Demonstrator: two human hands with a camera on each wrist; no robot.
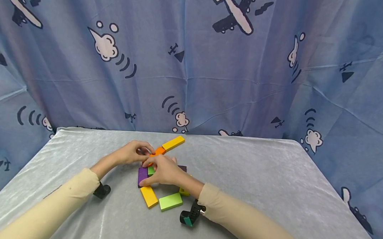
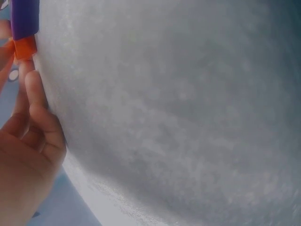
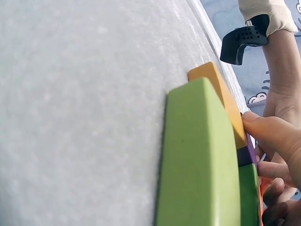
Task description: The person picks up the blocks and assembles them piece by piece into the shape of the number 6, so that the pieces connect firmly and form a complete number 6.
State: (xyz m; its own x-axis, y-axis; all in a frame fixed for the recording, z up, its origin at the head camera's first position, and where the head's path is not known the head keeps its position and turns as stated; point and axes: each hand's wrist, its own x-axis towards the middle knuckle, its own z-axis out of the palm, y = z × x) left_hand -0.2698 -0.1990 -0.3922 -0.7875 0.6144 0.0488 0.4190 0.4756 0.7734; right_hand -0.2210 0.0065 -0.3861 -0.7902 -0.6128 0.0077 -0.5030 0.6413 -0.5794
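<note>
Wooden blocks lie end to end in a curved line on the cloth. My left hand (image 1: 134,153) is at the far left part of it, thumb and fingertips around an orange block (image 2: 25,48). My right hand (image 1: 167,171) arches over the ring from the right. Its thumb lies at the near end of a purple block (image 1: 142,177) and its index finger at the far end, by the orange one. A green block (image 1: 151,171) sits beside the purple block, partly under the right hand. The right hand's other fingers are curled inward.
A long yellow block (image 1: 173,143) extends the line at the far end. Nearer stand an orange-yellow block (image 1: 149,196), a light green block (image 1: 170,202) and a yellow block (image 1: 184,192) half behind the right wrist. A dark block (image 1: 183,168) shows past the right hand.
</note>
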